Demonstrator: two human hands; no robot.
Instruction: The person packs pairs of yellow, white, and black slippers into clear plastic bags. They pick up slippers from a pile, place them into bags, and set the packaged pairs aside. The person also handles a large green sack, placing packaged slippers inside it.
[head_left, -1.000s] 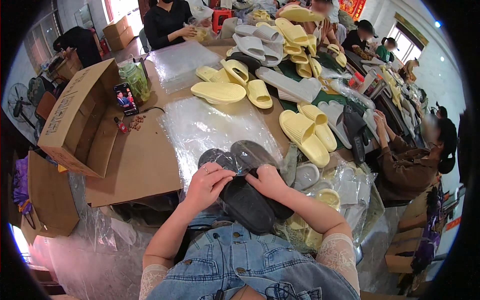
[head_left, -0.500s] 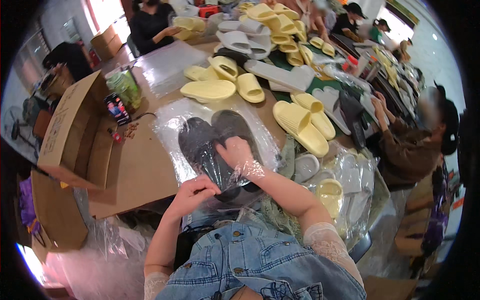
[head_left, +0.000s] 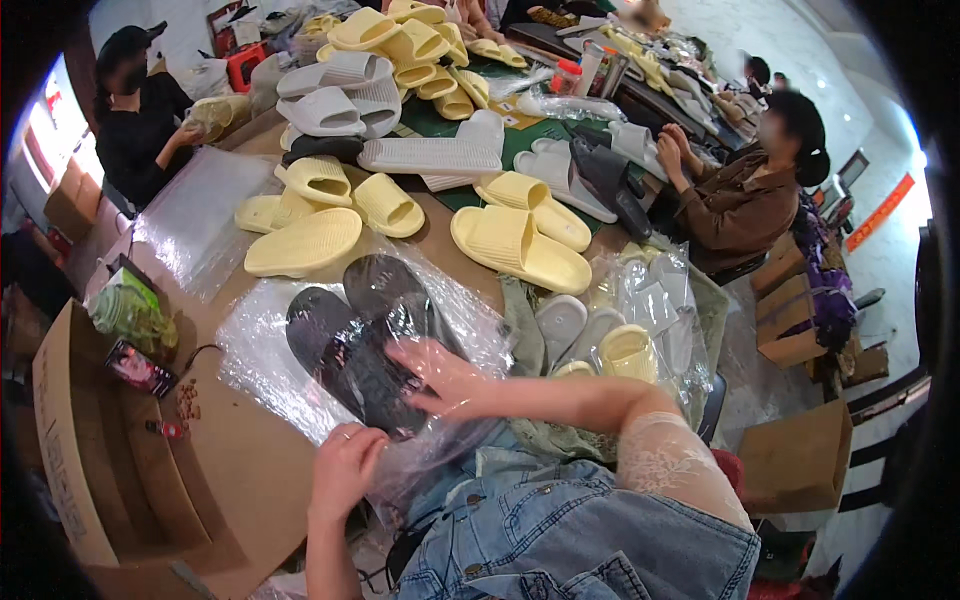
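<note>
A pair of black slippers [head_left: 335,350] lies side by side in a clear plastic bag [head_left: 258,345] on the cardboard-covered table before me. My left hand [head_left: 345,465] pinches the near edge of the bag, at its mouth beside the heels. Over the right-hand slipper, my right hand [head_left: 440,378] lies with its fingers spread. Film glints across its fingers and wrist, so it appears to be inside the bag. Just beyond the bag are yellow slippers [head_left: 305,243], some tipped on others.
An open cardboard box [head_left: 75,440] stands at the left, near a phone [head_left: 140,368] and a green-wrapped jar [head_left: 130,315]. Bagged slippers [head_left: 650,300] lie on my right. Flat plastic bags [head_left: 205,215] are stacked beyond. Co-workers sit at far left and right.
The view has swung to the right. My right hand's fingers have spread and moved toward the bag's mouth; the left still pinches the film.
</note>
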